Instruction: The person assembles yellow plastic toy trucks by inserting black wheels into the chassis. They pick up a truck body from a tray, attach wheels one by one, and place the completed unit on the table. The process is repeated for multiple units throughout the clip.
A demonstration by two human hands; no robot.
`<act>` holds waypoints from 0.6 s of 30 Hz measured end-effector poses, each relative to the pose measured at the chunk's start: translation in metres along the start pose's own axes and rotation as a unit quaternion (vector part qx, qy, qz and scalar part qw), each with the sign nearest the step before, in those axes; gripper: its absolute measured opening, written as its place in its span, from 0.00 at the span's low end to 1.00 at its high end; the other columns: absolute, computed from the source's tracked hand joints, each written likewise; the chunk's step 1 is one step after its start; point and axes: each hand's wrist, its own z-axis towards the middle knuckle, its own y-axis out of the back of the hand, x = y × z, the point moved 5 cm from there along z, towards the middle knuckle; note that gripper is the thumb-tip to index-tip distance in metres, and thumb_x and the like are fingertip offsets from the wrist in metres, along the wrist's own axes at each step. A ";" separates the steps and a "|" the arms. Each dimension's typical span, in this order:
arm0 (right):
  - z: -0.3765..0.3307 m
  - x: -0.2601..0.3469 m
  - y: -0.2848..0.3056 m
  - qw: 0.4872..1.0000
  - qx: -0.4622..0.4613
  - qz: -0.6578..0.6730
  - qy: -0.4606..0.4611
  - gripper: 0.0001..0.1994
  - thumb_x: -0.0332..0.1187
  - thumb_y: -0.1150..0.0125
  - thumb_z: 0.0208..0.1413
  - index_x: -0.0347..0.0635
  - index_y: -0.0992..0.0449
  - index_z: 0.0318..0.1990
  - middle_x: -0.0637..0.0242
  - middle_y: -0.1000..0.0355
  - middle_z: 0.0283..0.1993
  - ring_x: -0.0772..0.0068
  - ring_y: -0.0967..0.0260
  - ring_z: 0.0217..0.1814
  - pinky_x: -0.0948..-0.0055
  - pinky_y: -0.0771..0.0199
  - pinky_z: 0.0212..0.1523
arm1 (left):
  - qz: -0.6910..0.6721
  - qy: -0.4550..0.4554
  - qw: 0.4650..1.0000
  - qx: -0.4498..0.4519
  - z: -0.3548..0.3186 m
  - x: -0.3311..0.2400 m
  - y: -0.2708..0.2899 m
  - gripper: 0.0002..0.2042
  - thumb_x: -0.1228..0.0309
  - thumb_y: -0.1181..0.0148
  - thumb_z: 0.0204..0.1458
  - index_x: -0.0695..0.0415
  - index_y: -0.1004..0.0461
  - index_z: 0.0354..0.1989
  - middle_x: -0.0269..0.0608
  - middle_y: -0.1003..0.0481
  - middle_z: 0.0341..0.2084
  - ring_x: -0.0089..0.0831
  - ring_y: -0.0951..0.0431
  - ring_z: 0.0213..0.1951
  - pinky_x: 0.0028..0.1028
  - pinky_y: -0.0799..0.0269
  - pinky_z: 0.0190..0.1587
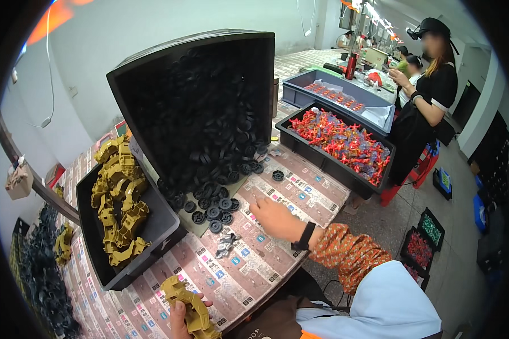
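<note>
Left hand (178, 322): curled round mustard plastic shell (192, 308), likely for steadiness. Right hand (278, 219): half-curled, contents hidden, near black wheels (214, 213) fronting tipped bin (192, 40), presumably for reach.

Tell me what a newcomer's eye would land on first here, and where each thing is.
First, the big black bin tipped toward the person at the back of the table, black wheels spread before its mouth. Next, mustard-yellow parts in a dark tray to its left, and, to its right, a black tray heaped with bright red pieces.
</note>
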 end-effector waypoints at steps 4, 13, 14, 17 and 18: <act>-0.010 0.015 0.004 0.999 0.025 0.035 -0.005 0.16 0.22 0.40 0.48 0.35 0.30 0.46 0.52 0.29 0.43 0.48 0.29 0.47 0.56 0.22 0.44 | -0.001 -0.003 1.000 0.003 -0.001 0.004 0.006 0.28 0.48 0.48 0.68 0.60 0.28 0.63 0.46 0.18 0.43 0.25 0.21 0.33 0.22 0.26 0.32; -0.006 0.022 0.006 0.990 -0.004 0.141 0.018 0.18 0.22 0.39 0.50 0.32 0.29 0.51 0.49 0.29 0.47 0.47 0.28 0.51 0.55 0.23 0.49 | -0.026 -0.023 0.999 -0.013 -0.010 0.004 0.011 0.24 0.53 0.43 0.68 0.58 0.29 0.63 0.39 0.20 0.42 0.28 0.19 0.39 0.25 0.23 0.38; -0.005 0.032 0.012 0.981 -0.012 0.190 0.024 0.19 0.23 0.39 0.52 0.32 0.28 0.53 0.49 0.29 0.47 0.48 0.28 0.50 0.56 0.23 0.50 | -0.023 -0.028 0.999 -0.018 -0.011 0.002 0.009 0.24 0.54 0.43 0.68 0.58 0.30 0.64 0.38 0.20 0.43 0.29 0.19 0.40 0.25 0.23 0.39; -0.012 0.068 0.020 0.881 0.084 0.465 -0.015 0.20 0.27 0.39 0.58 0.35 0.29 0.59 0.50 0.29 0.51 0.53 0.26 0.51 0.60 0.23 0.53 | -0.014 -0.034 0.999 -0.025 -0.009 0.006 0.010 0.24 0.56 0.43 0.68 0.58 0.32 0.65 0.38 0.21 0.44 0.30 0.19 0.41 0.26 0.22 0.41; -0.016 0.087 0.028 0.857 0.116 0.501 -0.007 0.21 0.28 0.38 0.59 0.36 0.30 0.60 0.51 0.29 0.53 0.55 0.25 0.52 0.62 0.23 0.54 | -0.011 -0.034 0.999 -0.027 -0.009 0.008 0.012 0.24 0.57 0.43 0.69 0.58 0.33 0.66 0.39 0.21 0.44 0.31 0.19 0.41 0.27 0.22 0.41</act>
